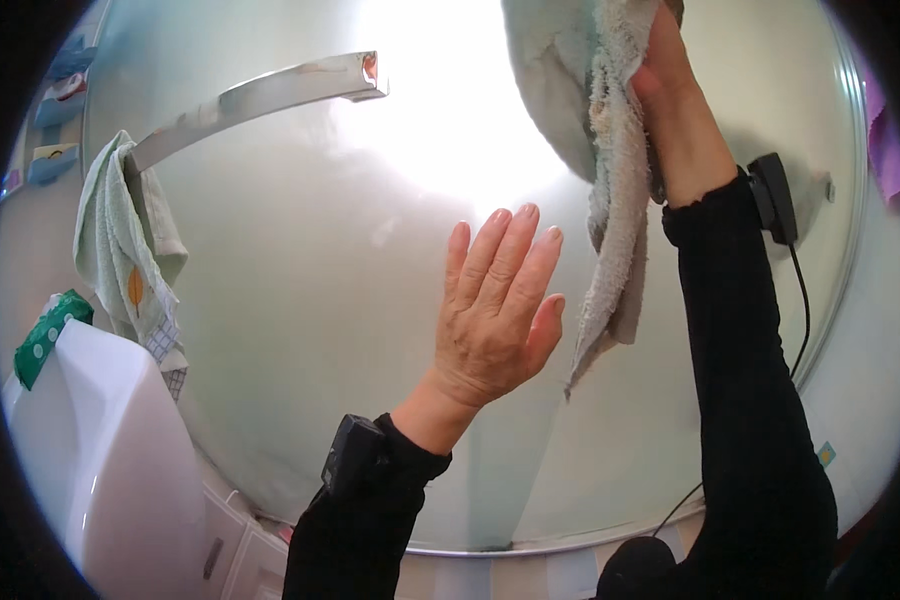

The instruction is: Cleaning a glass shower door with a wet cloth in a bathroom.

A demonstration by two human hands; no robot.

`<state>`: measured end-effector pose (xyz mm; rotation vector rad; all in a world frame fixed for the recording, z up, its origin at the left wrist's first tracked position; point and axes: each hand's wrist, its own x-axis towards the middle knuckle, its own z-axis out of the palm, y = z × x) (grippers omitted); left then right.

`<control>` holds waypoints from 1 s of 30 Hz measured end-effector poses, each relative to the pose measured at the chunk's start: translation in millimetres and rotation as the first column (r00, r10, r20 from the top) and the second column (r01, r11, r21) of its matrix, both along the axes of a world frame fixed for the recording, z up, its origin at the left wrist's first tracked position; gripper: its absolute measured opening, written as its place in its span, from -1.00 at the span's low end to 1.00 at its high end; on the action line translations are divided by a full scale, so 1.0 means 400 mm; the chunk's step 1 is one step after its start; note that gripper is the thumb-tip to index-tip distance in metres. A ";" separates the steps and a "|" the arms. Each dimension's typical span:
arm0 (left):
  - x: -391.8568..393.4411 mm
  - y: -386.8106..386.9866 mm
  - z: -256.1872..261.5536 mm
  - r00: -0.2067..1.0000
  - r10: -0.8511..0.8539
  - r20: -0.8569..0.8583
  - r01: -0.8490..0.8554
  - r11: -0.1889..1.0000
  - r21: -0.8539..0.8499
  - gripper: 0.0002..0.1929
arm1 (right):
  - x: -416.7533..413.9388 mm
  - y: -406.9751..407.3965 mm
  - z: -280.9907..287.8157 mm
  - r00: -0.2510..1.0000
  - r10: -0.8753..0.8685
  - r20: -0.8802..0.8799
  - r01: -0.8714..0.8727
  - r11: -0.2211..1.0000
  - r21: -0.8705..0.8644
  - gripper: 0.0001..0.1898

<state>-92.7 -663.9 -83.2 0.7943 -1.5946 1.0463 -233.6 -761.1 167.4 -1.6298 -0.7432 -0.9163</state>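
A worn grey terry cloth [619, 217] hangs down from my right hand [667, 79], which grips it near the top edge of the view. The cloth lies over part of a frosted glass panel [307, 315], and most of my right fingers are hidden behind it. Left of the cloth's lower end, my left hand [491, 315] is raised, palm towards the glass, its fingers extended and slightly apart. Nothing is in it. Whether its palm touches the panel, I cannot tell.
A metal towel bar [292, 82] juts across the upper left, with a pale green towel [116, 240] draped on its end. Below stands a white washbasin [131, 442] with a green dotted packet [49, 337]. A black cable [805, 300] trails beside my right sleeve. Purple cloth [885, 146] hangs far right.
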 end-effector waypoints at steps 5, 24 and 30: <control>0.018 -0.005 -0.004 0.998 -0.070 0.009 0.070 0.995 -0.072 -0.46 | 0.008 -0.040 -0.093 0.970 -0.215 0.112 0.191 0.963 0.192 -0.63; -0.013 -0.002 -0.114 0.980 -0.156 -0.126 0.148 0.986 -0.077 -0.45 | -0.058 0.011 -0.576 0.945 -0.027 -0.325 0.202 0.831 0.518 -0.54; -0.023 -0.013 -0.175 0.982 -0.075 -0.171 0.068 0.997 -0.048 -0.47 | -0.072 0.006 -0.664 0.909 0.060 -0.413 0.182 0.833 0.523 -0.50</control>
